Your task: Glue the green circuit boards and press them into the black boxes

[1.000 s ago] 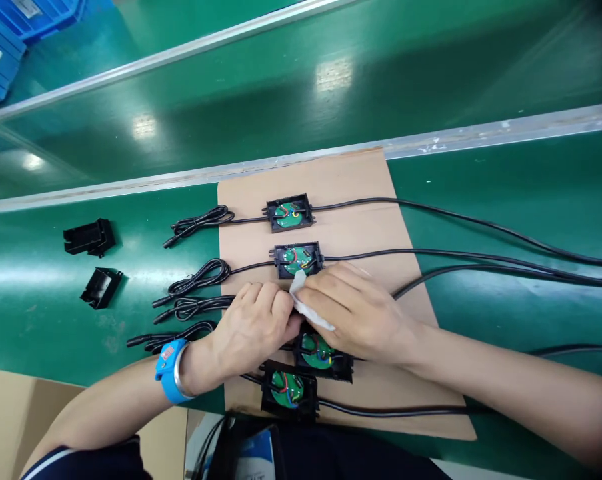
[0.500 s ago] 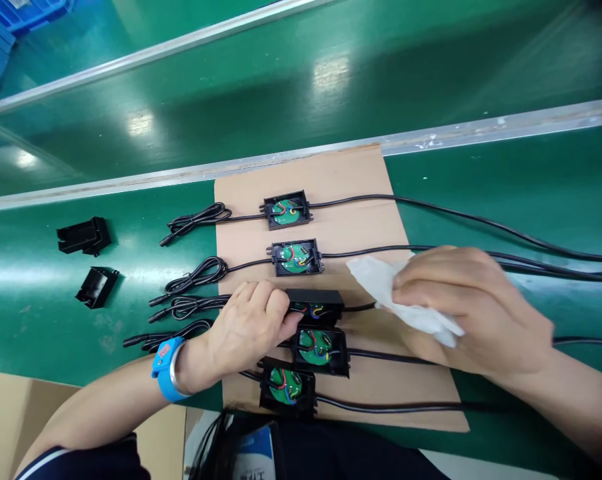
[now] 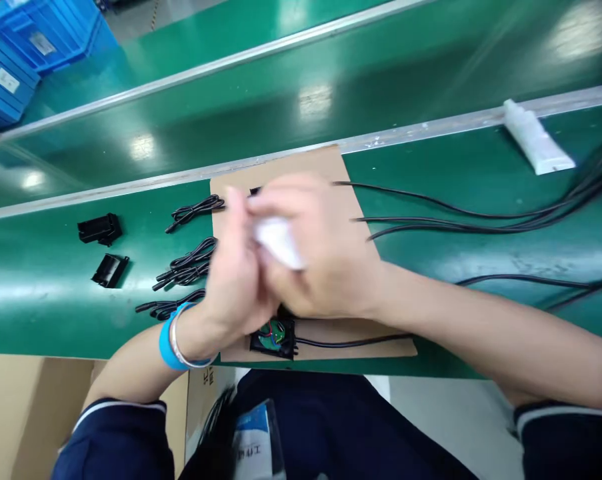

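Over the cardboard sheet (image 3: pixel 311 167) my two hands meet, blurred by motion. My right hand (image 3: pixel 325 253) is closed around a crumpled white tissue (image 3: pixel 278 241), pressing it against the left palm. My left hand (image 3: pixel 238 273), with a blue strap (image 3: pixel 173 340) at its wrist, has its thumb up; its other fingers are hidden or smeared. Just below them lies an uncovered black plastic housing (image 3: pixel 273 337) with a green circuit board and coloured wires inside. The other wired housings are mostly hidden behind my hands.
Bundled black cables (image 3: pixel 185 263) with plugs lie left of the cardboard. Two loose black housing parts, one pile (image 3: pixel 101 229) and one single (image 3: pixel 109 270), sit farther left. Long black cables (image 3: pixel 445 227) run right. A white tube (image 3: pixel 538 140) lies at the ledge. Blue bins (image 3: pixel 45 40) stand back left.
My left hand has let go of the housing it was touching. Both hands have come together above the cardboard, the right bringing the tissue leftward. The view has shifted, showing the white tube.
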A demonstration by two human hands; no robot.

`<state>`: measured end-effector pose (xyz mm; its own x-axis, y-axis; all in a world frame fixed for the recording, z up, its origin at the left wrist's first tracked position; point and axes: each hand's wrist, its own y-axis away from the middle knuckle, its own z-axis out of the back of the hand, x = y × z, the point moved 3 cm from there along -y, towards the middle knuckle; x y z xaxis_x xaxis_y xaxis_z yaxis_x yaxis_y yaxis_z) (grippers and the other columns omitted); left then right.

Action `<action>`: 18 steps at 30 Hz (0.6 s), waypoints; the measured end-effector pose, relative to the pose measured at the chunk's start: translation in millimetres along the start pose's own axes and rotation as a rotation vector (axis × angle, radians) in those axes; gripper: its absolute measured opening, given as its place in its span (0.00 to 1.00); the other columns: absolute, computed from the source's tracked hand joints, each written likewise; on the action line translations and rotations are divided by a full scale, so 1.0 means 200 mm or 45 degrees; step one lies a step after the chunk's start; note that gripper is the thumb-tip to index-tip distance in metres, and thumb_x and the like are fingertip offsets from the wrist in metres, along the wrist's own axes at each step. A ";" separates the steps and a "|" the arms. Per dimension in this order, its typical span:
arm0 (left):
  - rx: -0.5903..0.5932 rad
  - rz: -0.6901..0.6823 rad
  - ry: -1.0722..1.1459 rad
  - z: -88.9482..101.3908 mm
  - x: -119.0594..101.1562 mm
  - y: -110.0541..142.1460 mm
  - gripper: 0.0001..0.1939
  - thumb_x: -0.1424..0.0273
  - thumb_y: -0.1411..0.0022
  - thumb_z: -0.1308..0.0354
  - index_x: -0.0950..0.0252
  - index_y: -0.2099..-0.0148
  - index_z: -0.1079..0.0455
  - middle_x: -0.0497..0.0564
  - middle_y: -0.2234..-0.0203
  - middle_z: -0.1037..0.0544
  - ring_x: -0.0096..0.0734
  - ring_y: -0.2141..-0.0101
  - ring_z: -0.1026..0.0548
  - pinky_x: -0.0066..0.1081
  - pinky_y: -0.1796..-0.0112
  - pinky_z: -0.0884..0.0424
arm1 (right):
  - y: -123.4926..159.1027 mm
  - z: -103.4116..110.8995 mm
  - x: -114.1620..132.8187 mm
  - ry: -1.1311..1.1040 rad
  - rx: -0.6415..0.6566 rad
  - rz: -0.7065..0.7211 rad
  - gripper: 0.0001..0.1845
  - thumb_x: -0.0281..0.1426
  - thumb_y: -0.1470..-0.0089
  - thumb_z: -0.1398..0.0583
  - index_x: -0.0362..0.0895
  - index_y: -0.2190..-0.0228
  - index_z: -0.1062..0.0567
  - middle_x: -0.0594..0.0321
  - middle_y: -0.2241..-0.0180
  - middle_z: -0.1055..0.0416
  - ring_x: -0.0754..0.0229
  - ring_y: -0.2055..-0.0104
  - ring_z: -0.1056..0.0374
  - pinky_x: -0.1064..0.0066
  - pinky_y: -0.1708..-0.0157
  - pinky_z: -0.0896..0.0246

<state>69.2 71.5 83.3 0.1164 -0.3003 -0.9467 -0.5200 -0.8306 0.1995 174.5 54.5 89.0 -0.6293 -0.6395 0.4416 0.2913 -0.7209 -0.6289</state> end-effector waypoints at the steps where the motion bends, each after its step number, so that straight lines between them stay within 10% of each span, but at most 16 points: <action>1: -0.117 -0.010 0.049 0.01 -0.02 0.01 0.34 0.49 0.29 0.76 0.62 0.48 0.35 0.55 0.58 0.25 0.42 0.54 0.23 0.44 0.58 0.23 | -0.02 -0.02 0.05 0.041 0.048 0.067 0.26 0.36 0.41 0.47 0.32 0.46 0.33 0.43 0.50 0.32 0.40 0.41 0.41 0.42 0.46 0.40; 4: -0.310 -0.180 -0.154 0.21 -0.05 0.12 0.22 0.56 0.26 0.65 0.61 0.56 0.33 0.50 0.70 0.28 0.32 0.67 0.24 0.34 0.67 0.25 | 0.06 0.02 0.11 0.129 0.272 0.172 0.33 0.45 0.40 0.44 0.34 0.42 0.36 0.39 0.37 0.44 0.33 0.33 0.54 0.37 0.42 0.48; 7: -0.218 -0.234 -0.721 0.50 -0.01 0.32 0.17 0.53 0.32 0.49 0.62 0.60 0.32 0.44 0.79 0.35 0.26 0.80 0.33 0.28 0.79 0.35 | 0.34 0.13 0.03 0.097 0.341 0.134 0.29 0.47 0.41 0.41 0.40 0.46 0.32 0.42 0.41 0.39 0.38 0.40 0.42 0.43 0.48 0.40; 10: -0.052 -0.024 -1.694 0.70 0.11 0.48 0.34 0.52 0.50 0.30 0.62 0.46 0.32 0.55 0.59 0.26 0.35 0.70 0.25 0.32 0.72 0.30 | 0.68 0.13 -0.14 0.200 0.545 -0.060 0.35 0.56 0.49 0.38 0.41 0.51 0.30 0.47 0.57 0.28 0.42 0.54 0.35 0.52 0.61 0.34; 13: 0.015 0.140 -2.302 0.75 0.20 0.53 0.33 0.56 0.48 0.31 0.63 0.43 0.34 0.60 0.47 0.30 0.47 0.60 0.22 0.35 0.70 0.29 | 0.91 0.09 -0.23 0.272 0.581 -0.161 0.18 0.46 0.41 0.41 0.43 0.64 0.29 0.52 0.65 0.29 0.49 0.63 0.34 0.59 0.66 0.36; 18: 0.105 0.136 -2.500 0.68 0.18 0.54 0.08 0.68 0.38 0.46 0.61 0.57 0.29 0.52 0.62 0.23 0.42 0.64 0.22 0.32 0.74 0.34 | 0.94 0.17 -0.17 0.108 0.583 -0.170 0.09 0.33 0.35 0.49 0.47 0.69 0.38 0.65 0.76 0.36 0.61 0.80 0.39 0.69 0.81 0.48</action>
<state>-97.5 35.3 35.7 -0.8218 0.5550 0.1289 -0.4983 -0.8097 0.3099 274.2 -68.1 -22.0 -0.7339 -0.5228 0.4337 0.4791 -0.8510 -0.2152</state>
